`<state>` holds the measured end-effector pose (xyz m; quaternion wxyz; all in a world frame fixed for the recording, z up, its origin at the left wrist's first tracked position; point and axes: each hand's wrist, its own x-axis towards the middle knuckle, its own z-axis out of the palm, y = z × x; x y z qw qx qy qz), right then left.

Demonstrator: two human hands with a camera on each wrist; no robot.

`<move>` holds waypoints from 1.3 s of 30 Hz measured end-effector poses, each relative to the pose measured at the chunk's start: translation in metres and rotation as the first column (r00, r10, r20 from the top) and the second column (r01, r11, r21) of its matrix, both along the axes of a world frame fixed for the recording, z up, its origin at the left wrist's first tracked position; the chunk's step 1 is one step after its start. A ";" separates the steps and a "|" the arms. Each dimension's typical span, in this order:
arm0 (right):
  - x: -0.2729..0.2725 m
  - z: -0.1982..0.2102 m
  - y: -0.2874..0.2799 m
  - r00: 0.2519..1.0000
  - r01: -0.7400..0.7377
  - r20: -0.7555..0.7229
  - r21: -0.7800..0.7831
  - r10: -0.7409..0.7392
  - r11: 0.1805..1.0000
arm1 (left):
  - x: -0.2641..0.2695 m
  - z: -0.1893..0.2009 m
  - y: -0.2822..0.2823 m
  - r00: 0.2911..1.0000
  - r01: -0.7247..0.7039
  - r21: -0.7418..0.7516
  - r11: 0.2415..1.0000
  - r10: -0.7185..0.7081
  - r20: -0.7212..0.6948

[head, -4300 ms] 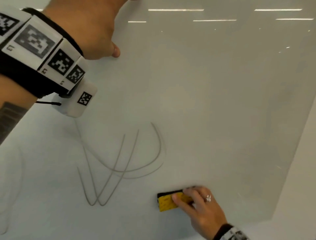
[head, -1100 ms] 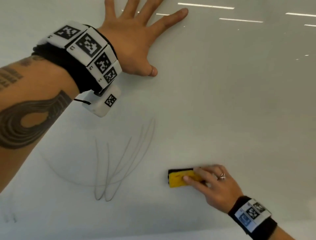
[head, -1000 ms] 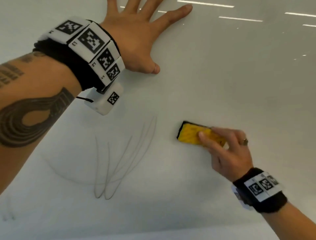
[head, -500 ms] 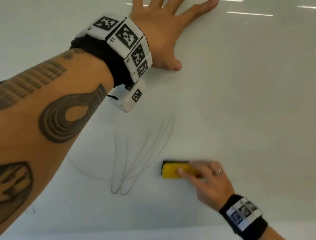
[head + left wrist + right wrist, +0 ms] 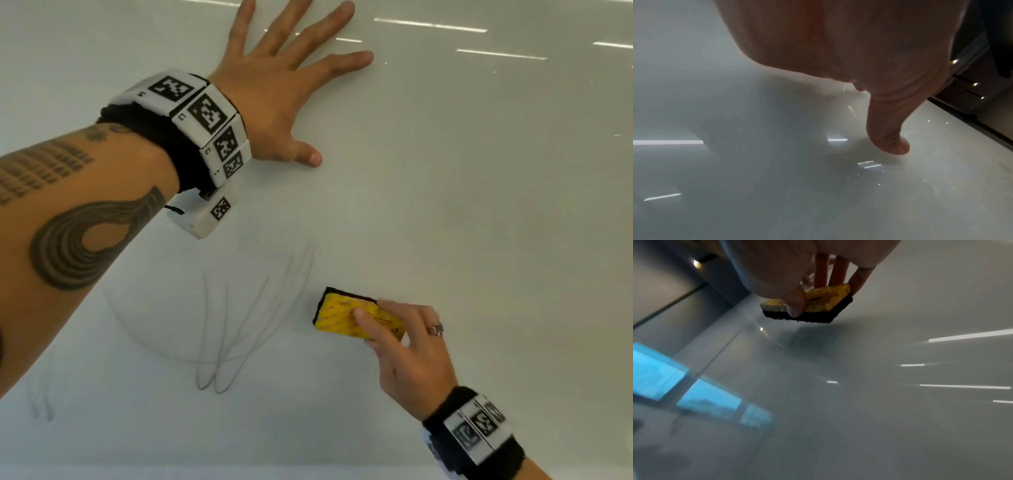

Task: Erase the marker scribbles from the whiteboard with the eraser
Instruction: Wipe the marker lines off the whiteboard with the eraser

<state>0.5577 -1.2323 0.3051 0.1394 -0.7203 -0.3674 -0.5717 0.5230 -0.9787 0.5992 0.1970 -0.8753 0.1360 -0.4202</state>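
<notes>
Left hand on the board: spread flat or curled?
Spread flat. The left hand lies splayed on the glossy white whiteboard; the wrist view shows its thumb tip touching.

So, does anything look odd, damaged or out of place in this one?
Nothing stands out. The right hand grips the eraser just right of faint scribbles; the left hand lies flat on the whiteboard.

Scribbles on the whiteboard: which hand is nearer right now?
Right. The right hand holds the eraser just right of the scribbles, not on them. The left hand lies flat on the whiteboard well above them.
</notes>
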 end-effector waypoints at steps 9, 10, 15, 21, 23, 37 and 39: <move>0.050 0.158 -0.104 0.992 0.127 -0.077 0.507 -0.103 0.852 | -0.004 0.002 -0.007 0.998 -0.064 -0.012 0.998 0.064 0.000; 0.052 0.151 -0.098 0.990 0.142 -0.067 0.504 -0.125 0.852 | -0.004 0.001 -0.008 0.998 -0.068 -0.011 0.998 0.068 0.001; 0.029 0.008 0.001 0.999 0.046 0.015 0.170 -0.049 0.984 | -0.005 0.000 -0.013 0.996 -0.089 -0.029 0.996 0.089 0.002; 0.010 -0.043 0.039 1.000 -0.020 -0.016 -0.245 0.016 0.969 | -0.027 -0.005 0.003 0.990 -0.092 -0.076 0.993 0.099 0.096; 0.017 0.010 0.037 0.999 0.020 0.043 -0.054 -0.018 0.998 | -0.047 0.000 0.030 0.980 -0.112 -0.139 0.984 0.133 0.150; -0.013 -0.112 0.113 0.999 -0.011 0.025 -0.457 0.025 0.889 | -0.088 0.011 0.163 0.931 -0.358 -0.125 0.925 0.364 0.027; -0.008 -0.065 0.121 0.996 -0.012 0.074 -0.351 0.040 0.936 | -0.086 0.011 0.170 0.942 -0.331 -0.133 0.934 0.336 0.017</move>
